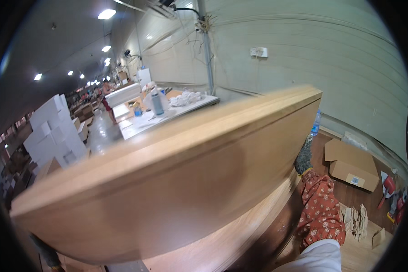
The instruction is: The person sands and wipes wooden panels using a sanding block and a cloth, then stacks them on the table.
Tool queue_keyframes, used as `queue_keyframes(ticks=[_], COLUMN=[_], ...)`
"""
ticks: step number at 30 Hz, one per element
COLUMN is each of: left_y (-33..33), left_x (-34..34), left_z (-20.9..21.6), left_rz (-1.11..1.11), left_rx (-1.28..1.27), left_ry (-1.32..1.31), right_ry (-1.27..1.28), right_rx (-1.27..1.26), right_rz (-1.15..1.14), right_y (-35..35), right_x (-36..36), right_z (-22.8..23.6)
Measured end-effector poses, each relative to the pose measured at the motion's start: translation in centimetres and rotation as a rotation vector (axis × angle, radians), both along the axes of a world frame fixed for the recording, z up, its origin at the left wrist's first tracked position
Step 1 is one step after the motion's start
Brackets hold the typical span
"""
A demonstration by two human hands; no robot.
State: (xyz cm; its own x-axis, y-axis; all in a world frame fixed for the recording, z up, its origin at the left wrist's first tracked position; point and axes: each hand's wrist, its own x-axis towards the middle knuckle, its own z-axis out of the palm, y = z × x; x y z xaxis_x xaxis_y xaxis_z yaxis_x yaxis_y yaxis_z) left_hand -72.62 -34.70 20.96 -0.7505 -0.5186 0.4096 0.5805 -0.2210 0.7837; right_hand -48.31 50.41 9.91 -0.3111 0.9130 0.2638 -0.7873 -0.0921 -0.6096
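Note:
A big light-wood panel (pixel 167 190) stands tilted in front of me, its long edge up and slightly smeared by motion. At its right end, my right hand (pixel 305 155), in a grey glove with a red flowered sleeve, is closed on the edge; the fingertips are partly hidden. My left hand (pixel 46 251), in a dark glove at the lower left, grips the other end, mostly covered by the panel. Below the raised panel lies another light-wood piece (pixel 222 247), close under its lower edge.
To the right are an opened cardboard box (pixel 353 165), crumpled brown paper (pixel 356 222), red-handled tools (pixel 387 188) and a water bottle (pixel 316 123). Beyond the panel, a worktable (pixel 131 131) holds a spray bottle (pixel 157 103) and white cloths (pixel 186 98). White boards (pixel 54 131) stand at left.

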Motion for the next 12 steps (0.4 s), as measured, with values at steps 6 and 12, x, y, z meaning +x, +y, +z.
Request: queue_keyframes(ticks=[6,12], left_y=[3.8,-1.6], left_x=[-2.3,-0.8], left_z=[-4.9,-8.9], left_rz=[-0.085,-0.154], left_rx=[-0.029,-0.043], left_ry=[-0.125,-0.154], right_ry=[-0.320,-0.573], right_rx=[0.543,0.832], right_rz=[-0.256,0.028], right_y=[5.5,4.1], right_x=[2.9,4.0], right_z=[-0.8,-7.6])
